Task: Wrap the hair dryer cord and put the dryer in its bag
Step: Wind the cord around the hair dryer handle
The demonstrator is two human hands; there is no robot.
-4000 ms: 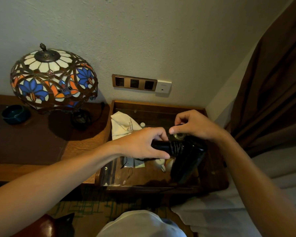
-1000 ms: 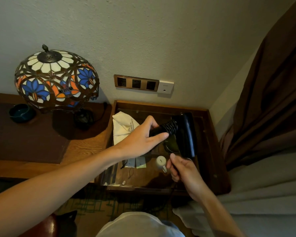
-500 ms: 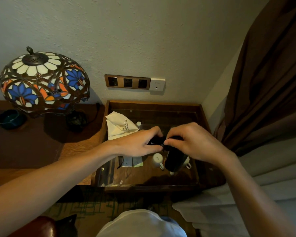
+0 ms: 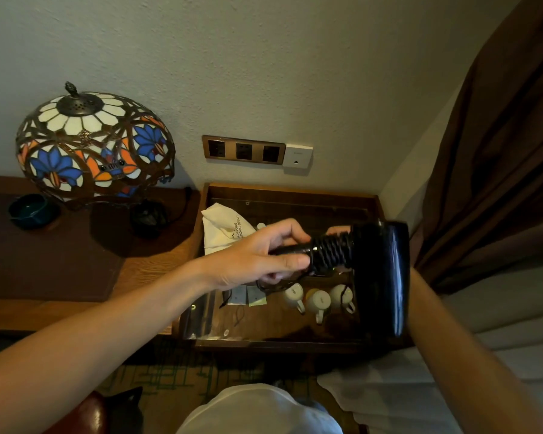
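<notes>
— Now, item one: where does the hair dryer (image 4: 380, 277) lie?

— Over the open drawer (image 4: 295, 191); handle runs sideways toward my left hand (image 4: 257, 260), whose fingers clamp its end beside the wound cord (image 4: 331, 253).

— Right hand (image 4: 337, 230)?

— Mostly hidden behind the body; grip unknown.

— Bag?

— White bag (image 4: 221, 228) lies beyond my left knuckles, so the left is nearer.

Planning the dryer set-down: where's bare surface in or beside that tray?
Free: the tray's back strip, right of the cream bag; the dark mat between lamp base and desk front. Crowded: tray front, with three cups, sachets and loose cord. The left hand holds the dryer above it.
</notes>
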